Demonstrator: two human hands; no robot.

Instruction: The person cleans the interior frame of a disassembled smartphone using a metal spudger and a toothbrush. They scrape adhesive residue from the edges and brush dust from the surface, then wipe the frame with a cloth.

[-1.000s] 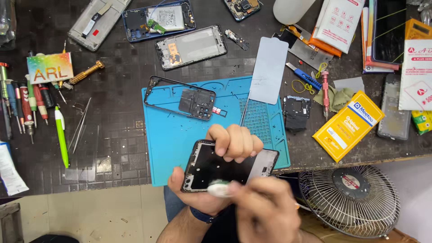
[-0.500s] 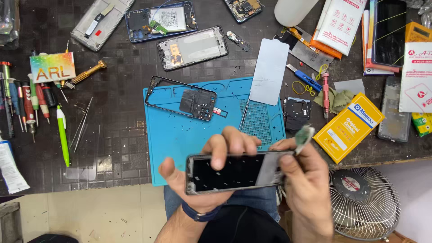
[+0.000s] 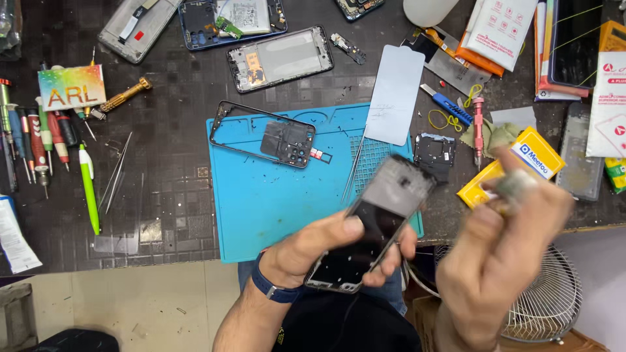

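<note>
Gripping a phone frame (image 3: pixel 372 228) in left hand (image 3: pixel 313 251), right hand (image 3: pixel 502 254) blurred (grip unclear), blue mat (image 3: pixel 274 195), cluttered dark workbench (image 3: pixel 169 130).

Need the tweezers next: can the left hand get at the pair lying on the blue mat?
Probably not yet: the left hand is full, gripping the phone frame. The tweezers lie uncovered on the blue mat.

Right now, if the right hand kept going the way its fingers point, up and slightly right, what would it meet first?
Probably the yellow box on the bench, just past the blurred right hand, which pinches a small pale object. Depth is unclear; the hand may pass above the box.
</note>
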